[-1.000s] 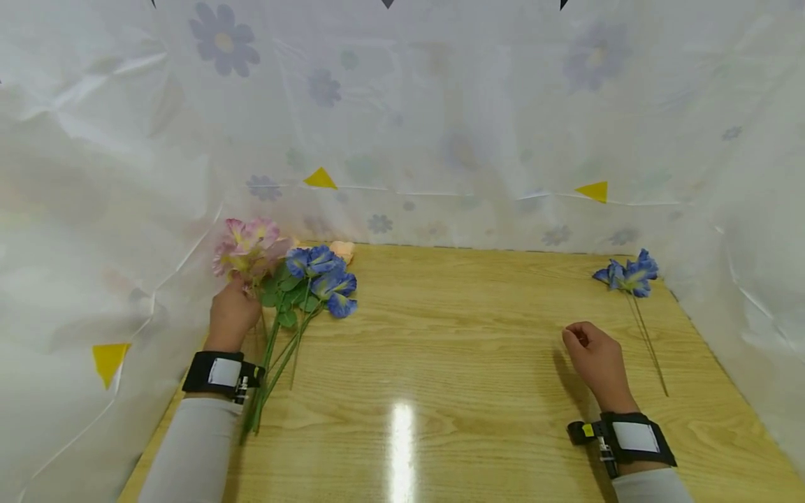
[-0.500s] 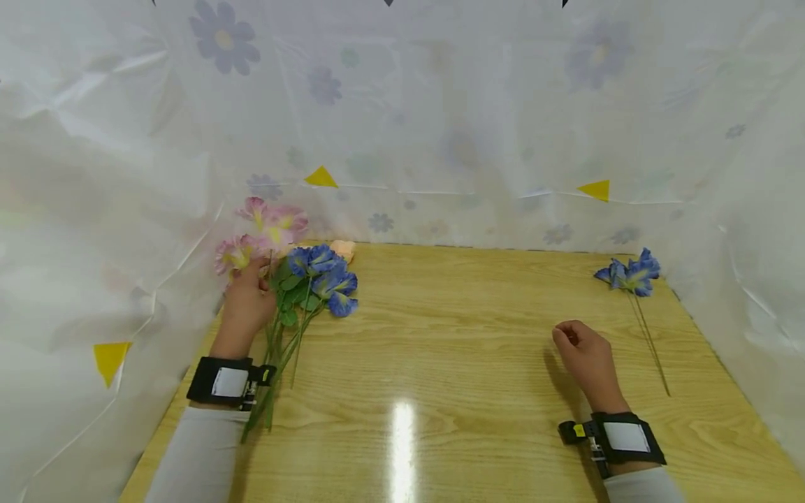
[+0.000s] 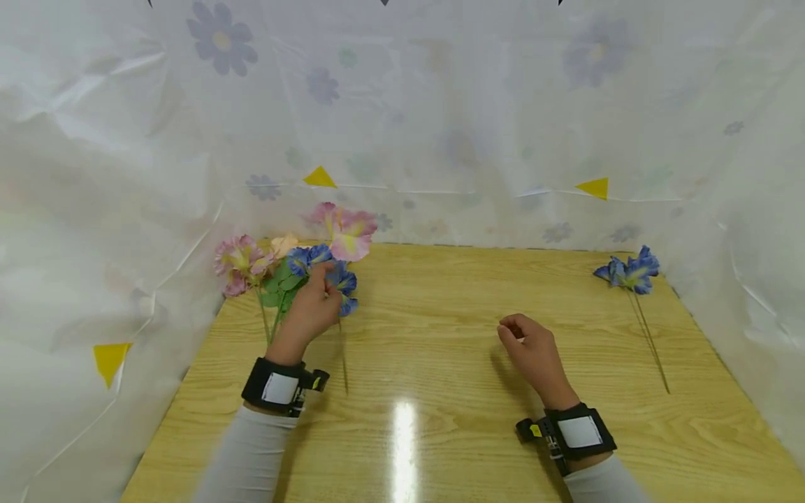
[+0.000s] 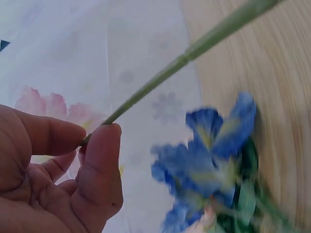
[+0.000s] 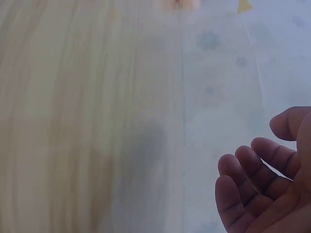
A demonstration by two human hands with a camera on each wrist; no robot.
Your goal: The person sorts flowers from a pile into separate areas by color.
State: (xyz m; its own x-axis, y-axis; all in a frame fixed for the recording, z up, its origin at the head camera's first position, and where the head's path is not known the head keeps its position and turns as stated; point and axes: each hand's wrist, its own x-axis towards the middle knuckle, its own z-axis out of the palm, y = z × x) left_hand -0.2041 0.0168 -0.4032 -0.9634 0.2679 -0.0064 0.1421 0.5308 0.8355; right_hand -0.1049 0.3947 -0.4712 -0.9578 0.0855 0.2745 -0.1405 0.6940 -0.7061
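Observation:
My left hand (image 3: 308,307) pinches the thin green stem (image 4: 155,80) of a pink artificial flower (image 3: 346,230) between thumb and forefinger. The bloom stands above that hand, in front of the back sheet. Behind and below it lie blue flowers (image 4: 209,150) with green leaves, partly hidden by the hand in the head view. Another pink flower (image 3: 240,262) lies at the left, beside a peach bloom (image 3: 284,244). My right hand (image 3: 531,353) hovers over the table's right half, holding nothing, its fingers loosely curled with the thumb apart from them.
A single blue flower (image 3: 631,271) lies at the right on the wooden table (image 3: 440,335), its stem pointing toward me. White sheeting (image 3: 478,119) with printed flowers encloses the back and both sides. Yellow triangles (image 3: 593,188) mark the sheeting.
My left hand has lifted one pink flower out of the left bunch and carried it rightward, over the blue flowers. My right hand has moved left, toward the table's middle.

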